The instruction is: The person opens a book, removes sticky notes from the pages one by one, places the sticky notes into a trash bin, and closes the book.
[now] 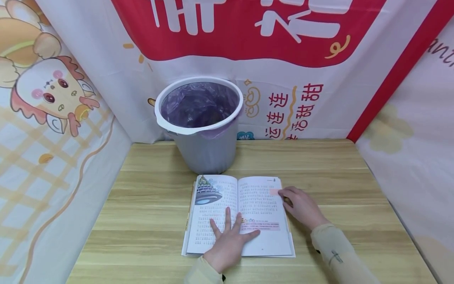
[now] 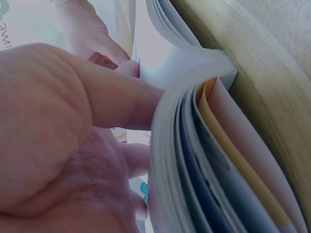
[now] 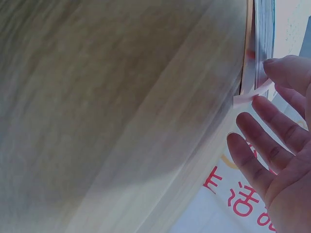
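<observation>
An open book (image 1: 264,244) with printed text and a picture on its left page lies on the wooden table. My left hand (image 1: 227,246) rests on it with fingers spread, across both pages near the centre fold. In the left wrist view its thumb (image 2: 121,99) lies on the curved stack of pages. At the right page's outer edge is a pale pink sticky note (image 1: 274,192). My right hand (image 1: 301,207) touches it there. In the right wrist view the note (image 3: 245,100) juts past the page edge, beside the fingertips; those fingers are fairly straight.
A grey trash bin (image 1: 209,152) with a white rim and purple liner stands just behind the book. Printed cloths hang at the back (image 1: 198,67) and both sides. The wooden table (image 1: 142,221) extends left and right of the book.
</observation>
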`<state>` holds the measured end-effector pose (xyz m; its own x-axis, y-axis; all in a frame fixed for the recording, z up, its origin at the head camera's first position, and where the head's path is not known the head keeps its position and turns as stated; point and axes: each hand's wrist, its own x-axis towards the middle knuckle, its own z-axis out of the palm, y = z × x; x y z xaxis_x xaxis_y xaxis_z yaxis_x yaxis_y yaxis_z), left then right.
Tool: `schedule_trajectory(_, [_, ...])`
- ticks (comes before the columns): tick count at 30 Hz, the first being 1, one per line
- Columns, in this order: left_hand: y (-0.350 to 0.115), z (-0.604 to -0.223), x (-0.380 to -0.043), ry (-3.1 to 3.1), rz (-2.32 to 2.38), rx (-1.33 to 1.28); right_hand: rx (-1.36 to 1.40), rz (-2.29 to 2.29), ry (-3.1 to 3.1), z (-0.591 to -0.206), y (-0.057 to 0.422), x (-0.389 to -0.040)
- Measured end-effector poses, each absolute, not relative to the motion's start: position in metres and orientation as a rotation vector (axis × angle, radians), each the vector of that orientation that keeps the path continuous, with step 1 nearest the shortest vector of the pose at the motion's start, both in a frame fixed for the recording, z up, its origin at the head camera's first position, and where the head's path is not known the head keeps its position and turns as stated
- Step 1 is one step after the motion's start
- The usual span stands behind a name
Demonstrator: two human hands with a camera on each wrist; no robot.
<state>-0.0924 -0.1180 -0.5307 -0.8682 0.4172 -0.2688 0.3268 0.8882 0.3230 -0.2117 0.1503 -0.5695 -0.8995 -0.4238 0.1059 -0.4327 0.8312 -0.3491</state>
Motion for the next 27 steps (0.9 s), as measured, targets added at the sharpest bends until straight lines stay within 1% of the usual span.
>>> schedule_trajectory(15, [-0.1186,-0.5309,-0.0931,2.72,0.394,0.551,0.72,0.563,-2.967,-0.5761,0.1465,-0.2155])
schedule_trajectory(27, [-0.1186,-0.5315,-0.0936,2.716,0.398,0.548,0.686,0.576,-2.977,-0.5769,0.1435,-0.2175])
